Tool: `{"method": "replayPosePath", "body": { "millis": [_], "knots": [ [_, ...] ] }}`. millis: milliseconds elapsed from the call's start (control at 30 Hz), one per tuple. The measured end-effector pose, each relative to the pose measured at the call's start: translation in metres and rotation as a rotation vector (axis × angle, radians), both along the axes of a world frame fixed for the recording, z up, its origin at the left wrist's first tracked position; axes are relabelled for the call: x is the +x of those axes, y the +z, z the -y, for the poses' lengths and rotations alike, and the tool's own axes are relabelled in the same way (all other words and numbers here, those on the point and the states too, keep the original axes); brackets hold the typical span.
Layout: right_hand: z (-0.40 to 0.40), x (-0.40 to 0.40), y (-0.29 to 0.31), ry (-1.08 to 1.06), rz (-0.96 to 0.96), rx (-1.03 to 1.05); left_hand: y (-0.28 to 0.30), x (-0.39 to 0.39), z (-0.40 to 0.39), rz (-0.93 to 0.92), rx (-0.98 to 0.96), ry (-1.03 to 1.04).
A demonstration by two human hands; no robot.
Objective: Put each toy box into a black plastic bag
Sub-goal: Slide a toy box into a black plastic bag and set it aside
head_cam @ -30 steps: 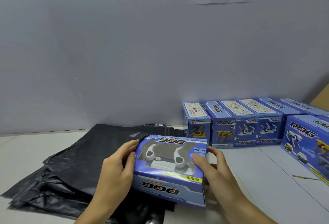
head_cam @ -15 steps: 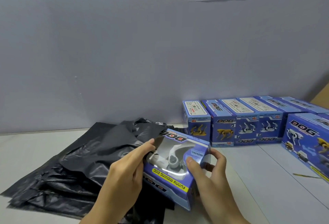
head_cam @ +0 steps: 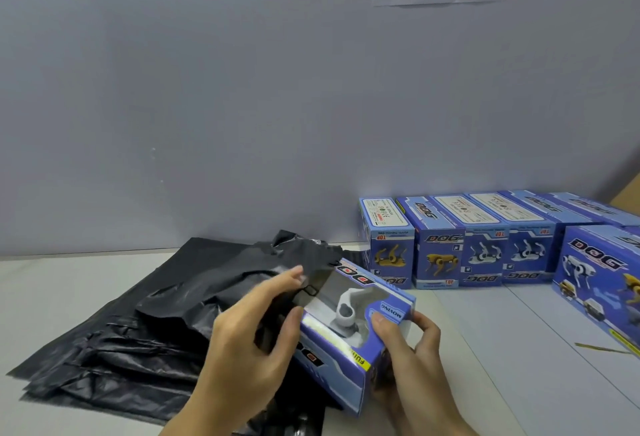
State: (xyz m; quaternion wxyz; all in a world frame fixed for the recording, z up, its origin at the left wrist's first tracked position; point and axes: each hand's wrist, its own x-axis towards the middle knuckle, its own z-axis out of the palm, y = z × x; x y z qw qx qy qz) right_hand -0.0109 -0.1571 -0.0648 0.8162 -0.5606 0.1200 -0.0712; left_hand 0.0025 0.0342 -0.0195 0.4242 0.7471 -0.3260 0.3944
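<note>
From the head camera, the left hand (head_cam: 256, 335) pinches the mouth edge of the top black plastic bag (head_cam: 221, 283), thumb under and fingers over the film, while the right hand (head_cam: 412, 342) grips the near end of the blue toy box (head_cam: 349, 324), fingers curled round its corner. The box sits tilted, far end nosing into the bag's opening, most of its window and the white toy inside showing outside the film. Here's the danger: that mouth looks barely wider than the box, so a sharp cardboard corner could snag the thin plastic and tear it, or the edge could slip out of the pinch and the opening collapse. The bag lies on a stack of black bags (head_cam: 104, 356), and a hard push might drag the layers below along. A loose hold on the right could let the box tip onto the white table (head_cam: 502, 359). The row of boxed toys (head_cam: 464, 245) against the wall stands well apart, as does the large toy box (head_cam: 602, 279) at the right edge, with a thin yellow strip (head_cam: 602, 349) lying in front of it.
</note>
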Motion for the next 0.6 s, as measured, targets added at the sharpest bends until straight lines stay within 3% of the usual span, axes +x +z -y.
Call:
{"method": "replayPosePath", "body": {
  "millis": [100, 233, 367, 467, 600],
  "knots": [
    [0.005, 0.004, -0.002, -0.021, 0.007, 0.066, 0.003, 0.001, 0.000, -0.087, -0.193, 0.256],
    [0.008, 0.007, -0.002, -0.062, 0.028, 0.122, 0.003, 0.012, -0.009, -0.608, -0.703, 0.494],
    [0.007, 0.007, 0.001, -0.058, 0.059, 0.134, 0.002, 0.018, -0.009, -1.059, -1.050, 0.114],
    [0.005, 0.007, -0.001, -0.017, 0.068, 0.121, 0.002, 0.015, 0.003, -1.141, -1.089, -0.183],
    [0.004, 0.006, -0.003, 0.053, 0.072, 0.068, 0.000, 0.012, 0.009, -1.133, -1.101, -0.244]
  ]
}}
